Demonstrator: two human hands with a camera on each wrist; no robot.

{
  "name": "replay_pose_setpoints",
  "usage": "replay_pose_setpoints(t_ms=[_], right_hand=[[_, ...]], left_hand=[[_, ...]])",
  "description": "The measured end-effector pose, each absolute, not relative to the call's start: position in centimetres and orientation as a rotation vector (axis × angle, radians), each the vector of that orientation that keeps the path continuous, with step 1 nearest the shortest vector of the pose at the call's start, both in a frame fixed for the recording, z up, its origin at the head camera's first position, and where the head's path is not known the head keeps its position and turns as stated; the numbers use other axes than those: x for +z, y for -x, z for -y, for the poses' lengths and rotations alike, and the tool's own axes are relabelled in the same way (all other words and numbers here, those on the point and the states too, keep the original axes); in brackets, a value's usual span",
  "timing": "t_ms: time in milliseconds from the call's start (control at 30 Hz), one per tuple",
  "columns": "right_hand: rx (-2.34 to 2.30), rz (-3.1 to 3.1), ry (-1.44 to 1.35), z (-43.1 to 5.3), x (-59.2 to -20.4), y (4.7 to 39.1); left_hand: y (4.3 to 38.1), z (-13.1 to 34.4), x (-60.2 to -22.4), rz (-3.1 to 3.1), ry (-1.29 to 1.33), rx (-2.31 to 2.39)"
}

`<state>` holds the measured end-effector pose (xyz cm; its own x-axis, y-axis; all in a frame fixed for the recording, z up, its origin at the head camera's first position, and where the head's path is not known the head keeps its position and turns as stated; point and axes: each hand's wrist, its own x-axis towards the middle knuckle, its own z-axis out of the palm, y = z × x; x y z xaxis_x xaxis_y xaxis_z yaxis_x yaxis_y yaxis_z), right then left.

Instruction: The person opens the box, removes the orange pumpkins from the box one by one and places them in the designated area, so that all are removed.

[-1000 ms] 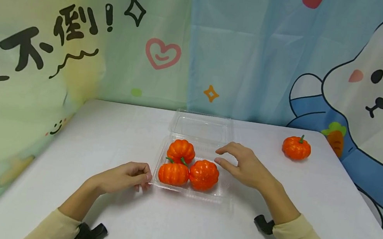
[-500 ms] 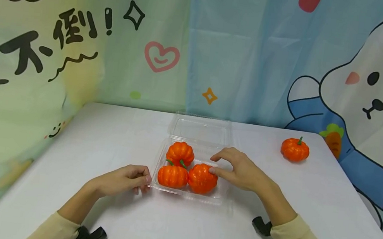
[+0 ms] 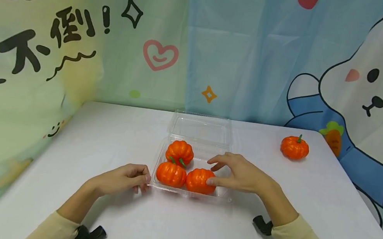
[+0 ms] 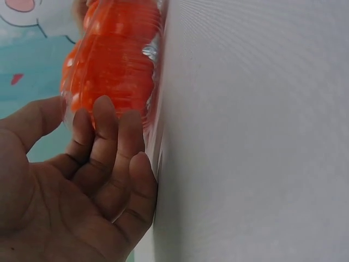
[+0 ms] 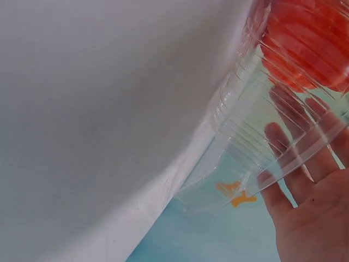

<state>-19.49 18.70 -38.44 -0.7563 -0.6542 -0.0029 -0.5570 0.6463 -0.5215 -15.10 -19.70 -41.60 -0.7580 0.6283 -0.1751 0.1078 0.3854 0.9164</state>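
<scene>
Three orange toy pumpkins sit in a clear plastic clamshell box [image 3: 205, 152]: a back one [image 3: 179, 151], a front left one [image 3: 170, 175] and a front right one [image 3: 197, 181]. My left hand [image 3: 127, 177] pinches the box's front left corner, its thumb at the rim and fingertips against the outer wall in the left wrist view. My right hand [image 3: 241, 175] reaches over the box's right side, thumb touching the front right pumpkin. Its fingers extend inside the box, seen through the clear wall [image 5: 245, 131] in the right wrist view.
The box's hinged lid [image 3: 201, 130] lies folded back toward the rear of the white table [image 3: 123, 135]. Another orange pumpkin [image 3: 294, 148] with a green stem stands at the back right. A printed curtain [image 3: 240, 54] hangs behind the table edge.
My right hand has come down and slightly left, bringing its thumb onto the front right pumpkin, which has turned a little. The left hand stays at the box corner.
</scene>
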Motion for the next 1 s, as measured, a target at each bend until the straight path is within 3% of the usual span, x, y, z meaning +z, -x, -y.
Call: replay_pose_setpoints(t_ms=[500,833,1000], right_hand=[[-0.615,-2.604,1.086,-17.5,-38.3,18.8],[-0.811,-2.597,1.051,-18.3,-38.4,18.8],[-0.888,-2.584,1.182,-18.7,-38.5,19.0]], left_hand=[[15.0,19.8,-41.7,-2.144,-0.638,1.375],[15.0,19.8,-41.6,-2.155,-0.633,1.366],[15.0,19.8,-41.7,-2.152,-0.640,1.368]])
